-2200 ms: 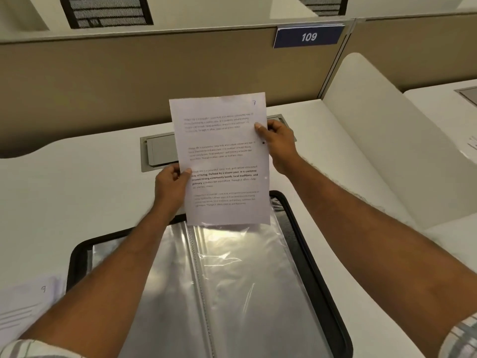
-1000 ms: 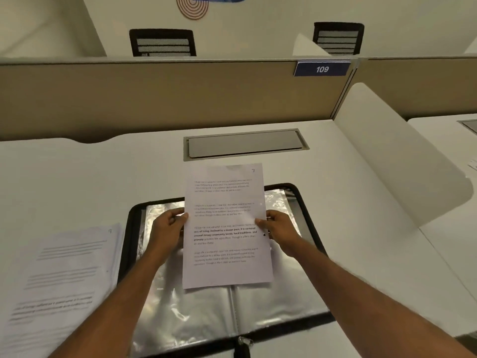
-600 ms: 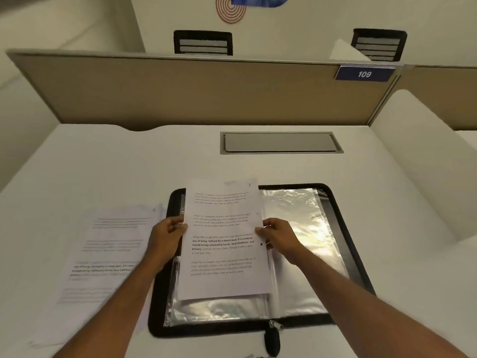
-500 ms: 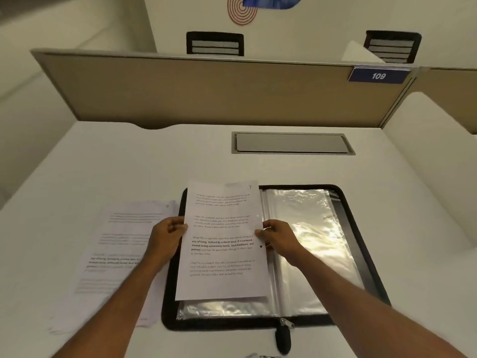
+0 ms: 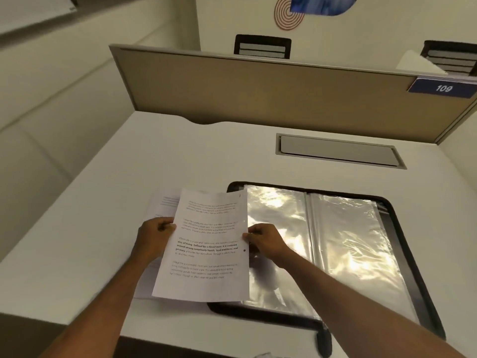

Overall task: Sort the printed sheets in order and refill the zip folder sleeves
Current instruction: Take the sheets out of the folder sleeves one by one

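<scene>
We hold one printed sheet (image 5: 206, 244) between both hands, face up and slightly tilted, its text reading toward us. Our left hand (image 5: 154, 239) grips the left edge near the middle, fingers (image 5: 165, 224) curled onto the paper. Our right hand (image 5: 265, 241) pinches the right edge at about the same height, thumb on top. Neither hand holds anything else.

The sheet hangs just above the surface (image 5: 154, 156). Its right edge overlaps the left rim of the open zip folder (image 5: 258, 314), and its left part covers the stack (image 5: 165, 202) of other printed pages lying beside the folder. A small handwritten number sits in its top right corner; it looks like a 7, though it is too small to be sure.

The folder lies flat with its clear sleeves (image 5: 348, 241) spread on both sides of the spine. Those we can see appear empty under the glare.

We judge this to be the sorting step: the page goes by its number either onto the stack or into a sleeve, and we cannot tell which. The next move calls for checking that number against the stack. If a sleeve is the target, one hand must free itself to lift the thin plastic mouth while the other feeds the sheet in squarely, without buckling a corner.
</scene>
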Available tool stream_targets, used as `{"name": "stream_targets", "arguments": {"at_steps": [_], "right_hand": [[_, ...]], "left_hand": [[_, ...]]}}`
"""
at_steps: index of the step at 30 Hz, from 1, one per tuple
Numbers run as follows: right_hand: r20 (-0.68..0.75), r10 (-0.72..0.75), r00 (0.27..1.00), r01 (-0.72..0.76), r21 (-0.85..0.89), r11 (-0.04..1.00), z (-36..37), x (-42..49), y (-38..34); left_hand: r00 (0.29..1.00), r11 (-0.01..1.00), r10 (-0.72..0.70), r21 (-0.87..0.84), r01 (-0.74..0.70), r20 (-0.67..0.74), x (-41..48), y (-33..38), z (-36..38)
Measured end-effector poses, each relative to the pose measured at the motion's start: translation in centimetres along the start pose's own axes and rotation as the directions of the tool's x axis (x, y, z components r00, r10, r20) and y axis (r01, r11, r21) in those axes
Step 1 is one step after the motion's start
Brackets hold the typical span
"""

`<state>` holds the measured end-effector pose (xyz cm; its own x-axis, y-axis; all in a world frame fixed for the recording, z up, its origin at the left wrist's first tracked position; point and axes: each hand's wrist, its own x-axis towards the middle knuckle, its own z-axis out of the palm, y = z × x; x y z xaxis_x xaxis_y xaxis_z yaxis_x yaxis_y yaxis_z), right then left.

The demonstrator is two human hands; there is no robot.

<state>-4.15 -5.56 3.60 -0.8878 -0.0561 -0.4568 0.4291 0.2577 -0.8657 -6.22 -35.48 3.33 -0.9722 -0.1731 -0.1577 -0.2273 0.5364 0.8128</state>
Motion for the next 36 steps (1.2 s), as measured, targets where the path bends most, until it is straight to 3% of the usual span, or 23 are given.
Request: {"name": "stream_targets", "arguments": {"at_steps": [7, 12, 24, 27, 32, 36], "right_hand": [[0.060, 0.013, 0.998, -0.015, 0.035, 0.999, 5.2, 1.7, -2.1], [0.073, 0.039, 0.997, -0.039, 0.001, 0.999, 7.5, 2.9, -2.9], [0.001, 0.071, 0.997, -0.069, -0.217, 0.974, 10.2, 4.0, -3.0], [-0.022, -0.039, 0.999, 0.024, -0.452, 0.892, 9.6, 4.2, -2.2], [-0.129, -0.215, 0.968, 0.112, -0.544, 0.831, 7.3, 3.3, -0.8], [-0.183, -0.432, 0.883, 0.229, -0.637, 0.736, 4.5, 2.3, 1.7]], "left_hand": [[0.993, 0.978, -0.037, 0.198, 0.059, -0.111, 1.5, -2.7, -3.4], [0.979, 0.914, -0.169, 0.353, 0.200, -0.118, 2.0, -4.7, -4.0], [0.977, 0.902, -0.162, 0.381, 0.203, -0.137, 1.5, -5.4, -3.4], [0.977, 0.904, -0.156, 0.379, 0.199, -0.142, 1.3, -5.5, -3.4], [0.974, 0.886, -0.130, 0.419, 0.199, -0.186, 0.7, -4.5, -3.1], [0.974, 0.913, 0.095, 0.408, -0.002, -0.207, -0.5, -1.8, -0.7]]}}
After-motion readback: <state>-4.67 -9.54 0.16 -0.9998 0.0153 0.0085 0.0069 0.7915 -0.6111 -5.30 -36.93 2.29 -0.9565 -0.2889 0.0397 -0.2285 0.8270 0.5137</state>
